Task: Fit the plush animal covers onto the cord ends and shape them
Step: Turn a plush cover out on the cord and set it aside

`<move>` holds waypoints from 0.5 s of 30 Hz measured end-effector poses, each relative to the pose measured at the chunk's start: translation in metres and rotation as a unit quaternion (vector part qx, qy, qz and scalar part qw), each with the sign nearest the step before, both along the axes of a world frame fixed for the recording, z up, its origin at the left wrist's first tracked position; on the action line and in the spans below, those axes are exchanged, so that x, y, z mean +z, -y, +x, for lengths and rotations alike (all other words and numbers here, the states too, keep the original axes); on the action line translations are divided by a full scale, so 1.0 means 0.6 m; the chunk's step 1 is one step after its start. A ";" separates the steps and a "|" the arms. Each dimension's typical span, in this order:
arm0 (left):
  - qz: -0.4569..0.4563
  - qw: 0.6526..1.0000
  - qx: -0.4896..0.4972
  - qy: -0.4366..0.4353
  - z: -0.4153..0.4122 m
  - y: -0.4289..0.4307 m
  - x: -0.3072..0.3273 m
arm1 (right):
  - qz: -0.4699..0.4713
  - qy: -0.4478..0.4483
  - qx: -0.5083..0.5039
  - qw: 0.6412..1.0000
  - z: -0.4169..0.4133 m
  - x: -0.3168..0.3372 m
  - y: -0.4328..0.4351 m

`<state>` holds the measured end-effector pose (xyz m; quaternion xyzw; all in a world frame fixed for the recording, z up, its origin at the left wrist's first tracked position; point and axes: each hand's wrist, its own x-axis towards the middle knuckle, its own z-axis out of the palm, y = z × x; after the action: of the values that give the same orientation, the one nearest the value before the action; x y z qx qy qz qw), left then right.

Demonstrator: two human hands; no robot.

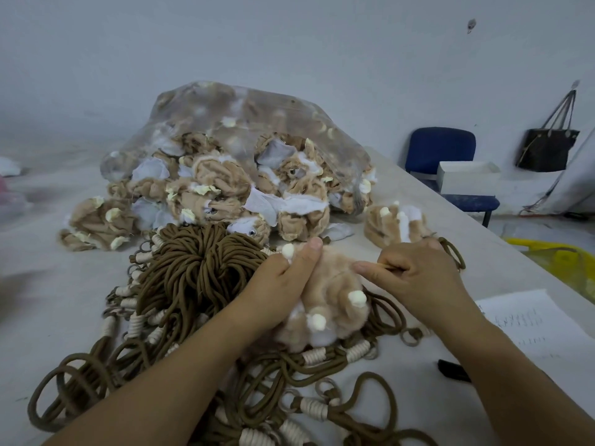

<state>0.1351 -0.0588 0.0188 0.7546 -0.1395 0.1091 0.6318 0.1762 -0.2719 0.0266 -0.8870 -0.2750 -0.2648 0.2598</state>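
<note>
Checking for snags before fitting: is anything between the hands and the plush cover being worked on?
Nothing visible. The left hand grips the plush cover and the right hand pinches its edge; the brown cords lie beneath and beside it, not between.

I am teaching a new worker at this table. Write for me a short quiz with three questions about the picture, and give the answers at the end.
1. True or false: the left hand grips the cover.
2. What colour is the chair beside the table? A) red B) blue C) green
3. Fill in the missing word: the spare covers spill from a clear ____.

Key: 1 true; 2 B; 3 bag.
</note>
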 end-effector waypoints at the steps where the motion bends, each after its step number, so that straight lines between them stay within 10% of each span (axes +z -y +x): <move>1: 0.016 1.000 -0.013 0.005 -0.001 -0.002 0.005 | -0.008 0.010 -0.002 1.000 0.000 0.002 -0.001; 9: 0.058 0.997 -0.052 -0.005 -0.011 0.018 0.007 | 0.069 -0.097 0.028 0.993 -0.010 -0.023 -0.025; 15: 0.045 0.993 0.103 0.037 -0.003 0.017 -0.007 | 0.162 -0.189 0.010 0.969 -0.005 -0.033 -0.035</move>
<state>0.1331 -0.0692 0.0147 0.7883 -0.0889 0.1954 0.5766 0.1731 -0.2511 0.0070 -0.8642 -0.1837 -0.1309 0.4497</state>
